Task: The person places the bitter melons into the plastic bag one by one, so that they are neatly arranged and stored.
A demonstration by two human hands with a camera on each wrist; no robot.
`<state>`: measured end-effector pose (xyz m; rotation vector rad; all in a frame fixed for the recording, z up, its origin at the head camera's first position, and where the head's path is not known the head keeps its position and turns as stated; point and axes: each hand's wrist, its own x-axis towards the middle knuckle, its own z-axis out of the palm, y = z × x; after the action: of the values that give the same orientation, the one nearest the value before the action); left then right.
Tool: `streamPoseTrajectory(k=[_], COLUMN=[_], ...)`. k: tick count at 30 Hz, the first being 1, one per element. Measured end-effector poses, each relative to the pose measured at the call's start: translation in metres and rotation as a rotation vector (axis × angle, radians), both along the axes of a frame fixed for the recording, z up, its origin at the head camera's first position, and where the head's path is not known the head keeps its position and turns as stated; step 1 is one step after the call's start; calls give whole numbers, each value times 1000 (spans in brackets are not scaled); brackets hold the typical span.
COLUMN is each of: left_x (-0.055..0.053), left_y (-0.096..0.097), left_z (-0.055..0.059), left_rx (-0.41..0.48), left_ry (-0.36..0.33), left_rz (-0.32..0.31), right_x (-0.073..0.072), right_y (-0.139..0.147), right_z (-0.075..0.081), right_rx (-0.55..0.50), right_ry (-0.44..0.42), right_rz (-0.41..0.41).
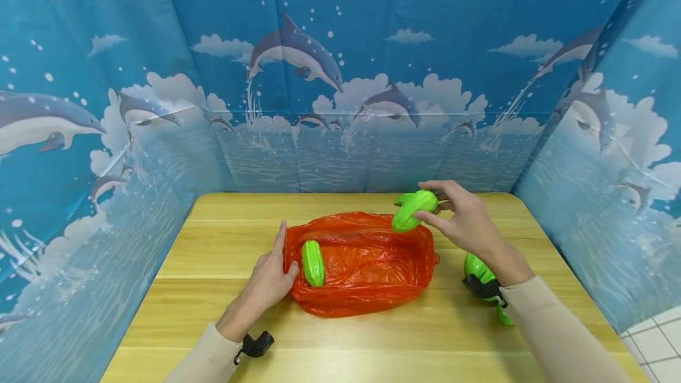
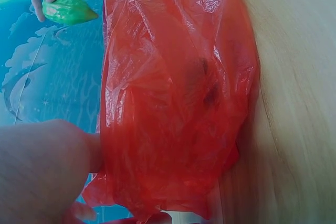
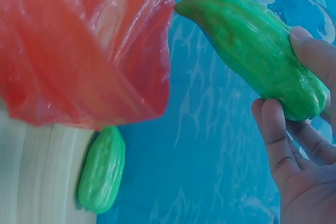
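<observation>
My right hand pinches a green bitter melon between thumb and fingers, raised above the right rear rim of a red plastic bag. In the right wrist view the held bitter melon points its narrow tip toward the bag. My left hand grips the bag's left edge, with the index finger stretched along the outside. The bag lies with its mouth spread upward, and one bitter melon rests inside at the left end. In the left wrist view the red film hides part of my fingers.
Behind the held one, another bitter melon lies on the wooden table. More green pieces sit to the right, partly covered by my right wrist and its black camera. A dolphin-print curtain surrounds the table's back and sides.
</observation>
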<state>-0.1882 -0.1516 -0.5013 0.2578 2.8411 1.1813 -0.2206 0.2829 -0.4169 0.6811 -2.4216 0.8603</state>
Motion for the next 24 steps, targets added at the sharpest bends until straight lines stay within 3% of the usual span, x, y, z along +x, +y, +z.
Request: streamPoseTrajectory(k=[18, 24], left_x=[0, 0], left_y=[0, 0], left_z=[-1, -3], left_rx=[-2, -8], left_ry=[-27, -20], left_rz=[-7, -12], right_x=[-3, -6], right_y=[-34, -45], right_z=[7, 6], right_rx=[-20, 3], right_ry=[-189, -194], right_rz=[28, 41])
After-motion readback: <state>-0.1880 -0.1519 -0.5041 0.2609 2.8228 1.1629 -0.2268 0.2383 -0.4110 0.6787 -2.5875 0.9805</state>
